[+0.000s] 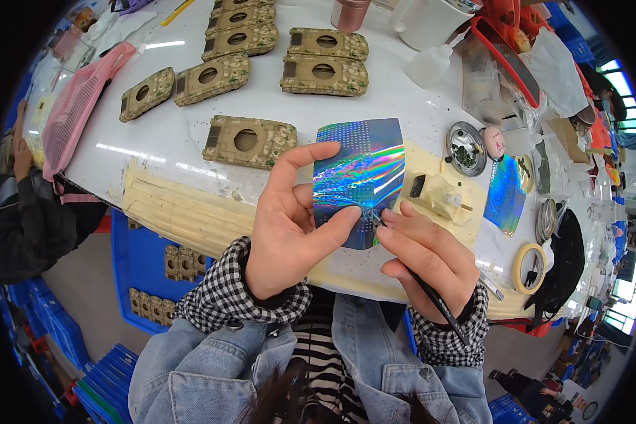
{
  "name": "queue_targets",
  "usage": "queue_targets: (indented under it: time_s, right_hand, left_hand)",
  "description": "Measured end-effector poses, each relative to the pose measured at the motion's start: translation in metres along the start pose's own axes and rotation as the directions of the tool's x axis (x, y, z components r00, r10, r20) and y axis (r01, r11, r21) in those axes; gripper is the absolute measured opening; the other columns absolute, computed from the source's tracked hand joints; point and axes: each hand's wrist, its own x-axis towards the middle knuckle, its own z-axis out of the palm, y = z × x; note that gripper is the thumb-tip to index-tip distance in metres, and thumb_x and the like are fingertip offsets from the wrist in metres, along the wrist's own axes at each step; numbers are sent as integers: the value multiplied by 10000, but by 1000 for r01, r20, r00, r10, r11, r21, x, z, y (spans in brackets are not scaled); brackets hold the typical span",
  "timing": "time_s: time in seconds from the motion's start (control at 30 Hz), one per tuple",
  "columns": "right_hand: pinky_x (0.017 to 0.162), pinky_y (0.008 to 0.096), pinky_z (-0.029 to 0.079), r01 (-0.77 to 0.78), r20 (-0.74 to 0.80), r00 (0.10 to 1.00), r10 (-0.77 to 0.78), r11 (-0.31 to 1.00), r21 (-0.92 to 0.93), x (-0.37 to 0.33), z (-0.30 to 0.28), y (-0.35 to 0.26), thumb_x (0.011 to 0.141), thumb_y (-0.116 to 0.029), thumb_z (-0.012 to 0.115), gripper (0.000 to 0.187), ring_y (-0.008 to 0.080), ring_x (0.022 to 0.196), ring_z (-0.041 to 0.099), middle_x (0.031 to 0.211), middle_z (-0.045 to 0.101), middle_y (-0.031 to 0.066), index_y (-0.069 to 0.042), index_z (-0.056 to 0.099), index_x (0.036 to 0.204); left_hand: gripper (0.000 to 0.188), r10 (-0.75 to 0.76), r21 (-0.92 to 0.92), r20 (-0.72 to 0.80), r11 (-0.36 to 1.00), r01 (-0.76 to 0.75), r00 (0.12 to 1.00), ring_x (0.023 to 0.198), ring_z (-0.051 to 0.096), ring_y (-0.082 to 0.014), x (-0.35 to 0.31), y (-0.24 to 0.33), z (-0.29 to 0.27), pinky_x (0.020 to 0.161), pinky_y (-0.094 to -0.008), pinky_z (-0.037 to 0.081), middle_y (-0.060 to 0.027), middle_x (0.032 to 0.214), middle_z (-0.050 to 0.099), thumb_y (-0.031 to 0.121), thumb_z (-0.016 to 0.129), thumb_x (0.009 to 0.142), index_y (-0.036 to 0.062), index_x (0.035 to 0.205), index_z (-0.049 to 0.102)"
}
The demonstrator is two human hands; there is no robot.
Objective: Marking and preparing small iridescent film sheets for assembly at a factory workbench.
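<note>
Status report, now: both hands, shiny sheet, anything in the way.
Left hand gripping iridescent sheet. Right hand holding slim black tool, front end by sheet's lower part, contact unclear. Left thumb covers part of sheet.

Table: white, glossy top; you've got it under and beyond your left hand and right hand.
Table edge: cream covering along your side, left of your left hand.
Floor: grey, below table height, left of your left hand and nearer you; another grey patch right of your right hand, also nearer you.
Blue crates: stacked on that left side.
Windows: bright panes, dark bars, far right of your right hand.
Light: pale reflected streaks on your table, beyond-left of your left hand.
</note>
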Motion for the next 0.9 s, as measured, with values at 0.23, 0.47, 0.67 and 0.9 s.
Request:
queue_targets:
  time_s: [0.23,0.47,0.67,0.9]
  right_hand:
    - [897,437,545,1,10,1000,-1,1000,-9,1,-1,-1,742,-146,752,368,284,946,666,952,667,149,-16,671,1076]
    - [881,433,550,37,12,999,-36,998,-55,-1,1,1,751,-146,750,359,290,945,666,963,664,152,-11,671,1075]
    - [862,435,557,95,26,995,-93,988,-118,-1,3,0,750,-142,757,359,301,945,666,962,660,152,4,669,1065]
    - [855,427,562,206,48,979,-200,943,-262,-2,6,0,784,-159,731,332,300,939,668,974,656,164,5,669,1067]
  left_hand:
    - [611,20,-14,7,1000,-20,1000,1042,626,-160,0,-1,1,888,-266,503,-164,1102,661,-86,604,853,2,1360,275]
    - [607,6,16,3,1000,-6,1000,1042,625,-156,0,0,0,878,-258,503,-162,1109,660,-83,607,854,2,1357,278]
    - [593,-45,-28,-8,999,45,999,1023,628,-147,1,2,0,862,-254,510,-167,1102,660,-80,603,859,5,1353,287]
    - [560,-111,-38,-32,993,109,993,933,653,-139,2,3,-1,781,-251,538,-152,1059,671,-60,613,863,14,1334,318]
